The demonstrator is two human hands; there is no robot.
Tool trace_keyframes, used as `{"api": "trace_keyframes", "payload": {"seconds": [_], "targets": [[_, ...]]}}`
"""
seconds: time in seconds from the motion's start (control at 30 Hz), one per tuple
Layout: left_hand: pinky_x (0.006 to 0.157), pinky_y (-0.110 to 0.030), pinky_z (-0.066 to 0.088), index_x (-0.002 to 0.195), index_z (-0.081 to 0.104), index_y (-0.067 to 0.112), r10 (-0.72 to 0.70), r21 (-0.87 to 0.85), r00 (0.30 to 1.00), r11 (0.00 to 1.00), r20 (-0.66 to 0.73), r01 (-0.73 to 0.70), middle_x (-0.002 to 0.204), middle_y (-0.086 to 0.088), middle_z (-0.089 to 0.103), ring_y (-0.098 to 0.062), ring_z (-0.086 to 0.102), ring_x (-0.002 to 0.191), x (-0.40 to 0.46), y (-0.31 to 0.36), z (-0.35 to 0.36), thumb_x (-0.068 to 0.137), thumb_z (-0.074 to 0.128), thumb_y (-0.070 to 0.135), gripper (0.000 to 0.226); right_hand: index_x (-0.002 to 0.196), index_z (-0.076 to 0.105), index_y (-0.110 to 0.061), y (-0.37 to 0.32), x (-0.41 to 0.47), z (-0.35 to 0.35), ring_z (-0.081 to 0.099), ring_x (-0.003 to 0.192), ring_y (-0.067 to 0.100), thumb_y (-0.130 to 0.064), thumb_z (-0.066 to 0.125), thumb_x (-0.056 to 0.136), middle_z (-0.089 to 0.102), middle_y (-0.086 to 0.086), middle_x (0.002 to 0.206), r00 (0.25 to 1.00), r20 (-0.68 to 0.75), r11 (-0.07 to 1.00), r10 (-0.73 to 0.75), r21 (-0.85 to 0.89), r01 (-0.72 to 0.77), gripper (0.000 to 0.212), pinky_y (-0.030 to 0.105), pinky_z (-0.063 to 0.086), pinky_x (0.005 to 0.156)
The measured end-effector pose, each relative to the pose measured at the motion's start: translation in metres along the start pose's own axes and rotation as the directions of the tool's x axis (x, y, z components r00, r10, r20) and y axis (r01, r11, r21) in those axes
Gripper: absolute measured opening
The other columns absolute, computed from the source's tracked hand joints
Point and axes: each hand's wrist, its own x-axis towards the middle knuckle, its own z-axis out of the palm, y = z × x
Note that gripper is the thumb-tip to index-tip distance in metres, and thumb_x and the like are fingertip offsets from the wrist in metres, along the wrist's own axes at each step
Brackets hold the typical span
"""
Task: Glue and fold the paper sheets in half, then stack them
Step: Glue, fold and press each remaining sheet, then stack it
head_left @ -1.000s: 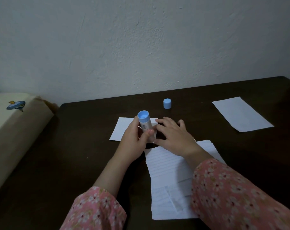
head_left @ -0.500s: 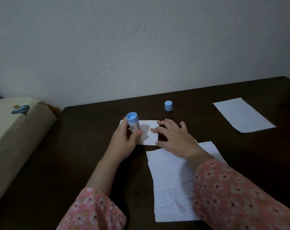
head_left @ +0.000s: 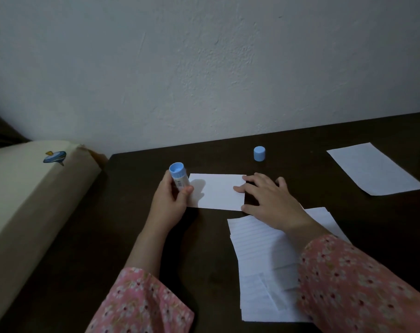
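A small white paper sheet point(head_left: 217, 191) lies flat on the dark table point(head_left: 312, 131) in front of me. My left hand point(head_left: 168, 203) grips a blue glue stick point(head_left: 179, 177), held upright with its tip down at the sheet's left edge. My right hand point(head_left: 270, 200) lies flat with straight fingers, pressing the sheet's right edge. The glue stick's blue cap point(head_left: 259, 153) stands on the table behind the sheet. A pile of lined sheets point(head_left: 262, 255) lies near me, partly under my right forearm. One white sheet point(head_left: 372, 168) lies apart at the far right.
A beige cushioned object point(head_left: 28, 188) with a small blue emblem borders the table's left side. A white wall rises right behind the table's far edge.
My left hand slid the glue stick leftward across the small sheet, from near its right part to its left edge. The right hand stayed pressing the sheet's right side.
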Motion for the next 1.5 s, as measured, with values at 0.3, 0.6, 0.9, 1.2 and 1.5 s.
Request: {"api": "trace_keyframes", "payload": {"seconds": [0.3, 0.6, 0.9, 1.2, 1.5], "targets": [[0.090, -0.033, 0.048, 0.139, 0.038, 0.025, -0.568, -0.800, 0.779, 0.580, -0.263, 0.153, 0.119, -0.001, 0.058, -0.015, 0.059, 0.104, 0.009, -0.017, -0.006, 0.095, 0.051, 0.038, 0.048, 0.143, 0.034, -0.042, -0.002, -0.001, -0.001, 0.002, 0.147, 0.011, -0.043, 0.049, 0.094, 0.016, -0.013, 0.157, 1.000, 0.005, 1.000, 0.004, -0.007, -0.004, 0.051, 0.052, 0.001, 0.116], [0.102, -0.039, 0.042, 0.145, 0.025, 0.023, -0.131, -0.292, 0.977, 0.953, -0.166, 0.079, 0.136, -0.002, 0.050, -0.020, 0.049, 0.125, 0.006, 0.033, 0.031, 0.090, 0.061, 0.018, 0.065, 0.143, 0.034, -0.044, -0.001, 0.000, 0.001, -0.002, 0.148, 0.012, -0.046, 0.049, 0.093, 0.009, -0.010, 0.159, 1.000, 0.013, 1.000, 0.002, 0.012, -0.003, 0.052, 0.052, 0.000, 0.117], [0.083, -0.028, 0.046, 0.111, 0.039, 0.024, 0.168, 0.052, 0.985, 0.984, 0.049, -0.170, 0.118, -0.003, 0.057, -0.017, 0.056, 0.111, 0.039, 0.046, 0.079, 0.090, 0.059, 0.011, 0.031, 0.137, 0.040, -0.042, -0.002, -0.003, -0.002, 0.000, 0.148, 0.013, -0.045, 0.050, 0.092, 0.015, -0.010, 0.159, 1.000, -0.009, 0.998, -0.020, 0.060, 0.020, 0.046, 0.053, -0.001, 0.116], [0.080, -0.018, 0.040, 0.110, 0.037, 0.031, 0.209, 0.082, 0.967, 0.971, 0.147, -0.223, 0.110, 0.011, 0.051, -0.003, 0.049, 0.105, 0.043, 0.042, 0.079, 0.090, 0.058, 0.009, 0.036, 0.138, 0.040, -0.041, 0.000, -0.002, -0.001, 0.001, 0.148, 0.014, -0.045, 0.050, 0.092, 0.017, -0.008, 0.159, 1.000, -0.011, 0.999, -0.016, 0.048, 0.017, 0.047, 0.052, 0.000, 0.116], [0.089, -0.026, 0.043, 0.127, 0.039, 0.025, 0.184, 0.117, 0.969, 0.972, 0.165, -0.204, 0.124, 0.001, 0.056, -0.013, 0.052, 0.116, 0.045, 0.030, 0.059, 0.090, 0.059, 0.009, 0.045, 0.146, 0.030, -0.040, -0.001, -0.001, -0.002, -0.013, 0.148, 0.012, -0.042, 0.046, 0.095, 0.002, -0.013, 0.161, 0.997, 0.026, 0.998, -0.067, -0.013, 0.068, 0.053, 0.058, -0.001, 0.115]]}}
